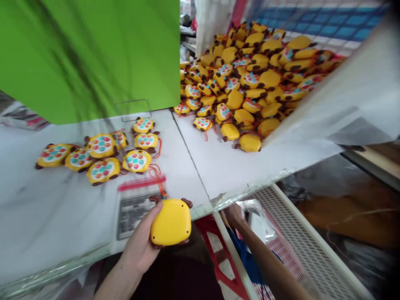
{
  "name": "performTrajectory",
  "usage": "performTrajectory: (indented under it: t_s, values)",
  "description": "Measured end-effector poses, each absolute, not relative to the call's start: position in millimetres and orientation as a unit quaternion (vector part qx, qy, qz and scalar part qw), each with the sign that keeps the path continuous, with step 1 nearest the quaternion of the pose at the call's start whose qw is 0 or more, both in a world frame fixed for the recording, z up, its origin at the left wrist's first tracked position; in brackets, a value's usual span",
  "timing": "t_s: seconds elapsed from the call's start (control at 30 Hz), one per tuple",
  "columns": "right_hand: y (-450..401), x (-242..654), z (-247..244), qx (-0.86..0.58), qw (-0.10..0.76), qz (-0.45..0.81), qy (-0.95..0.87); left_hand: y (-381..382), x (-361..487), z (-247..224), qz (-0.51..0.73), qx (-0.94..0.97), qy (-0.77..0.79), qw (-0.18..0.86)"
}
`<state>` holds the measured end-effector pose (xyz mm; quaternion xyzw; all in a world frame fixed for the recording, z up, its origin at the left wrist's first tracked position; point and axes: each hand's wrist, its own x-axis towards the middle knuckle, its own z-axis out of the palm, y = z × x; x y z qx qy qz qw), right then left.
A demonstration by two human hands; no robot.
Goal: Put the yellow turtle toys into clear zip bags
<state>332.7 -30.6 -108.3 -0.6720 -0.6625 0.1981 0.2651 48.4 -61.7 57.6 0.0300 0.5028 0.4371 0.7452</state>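
My left hand (142, 237) is closed around a yellow toy (171, 222) at the table's front edge. The toy's plain back, with small screw holes, faces me; brown ear-like parts and an orange cord stick out at its top. My right hand (233, 214) reaches down below the table edge, by a white plastic basket. Its fingers are hidden, so I cannot see what it touches. On the table to the left lie several similar toys (101, 145), showing white faces with red, orange and teal buttons.
A large heap of the same yellow toys (250, 83) fills the back right. A green panel (93, 54) stands at the back left. A printed plastic bag (134, 208) lies by my left hand. Below the table are the white basket (300, 233) and a red frame (218, 250).
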Motion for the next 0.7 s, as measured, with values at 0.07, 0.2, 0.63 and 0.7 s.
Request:
performTrajectory:
  t_s: [0.07,0.2,0.63,0.7]
  values:
    - [-44,340,-96,-0.686,0.271,0.195,-0.646,-59,47,58,0.448,0.043,0.488,0.748]
    - [-84,341,-37,-0.722,0.305,0.217,-0.582,-52,48,58,0.471,0.055,0.495,0.728]
    - [-42,126,38,-0.385,0.457,0.339,-0.726,-71,31,53,0.588,0.083,0.498,0.632]
    - [-30,129,33,-0.426,0.459,0.354,-0.695,-74,25,56,0.582,0.094,0.515,0.622]
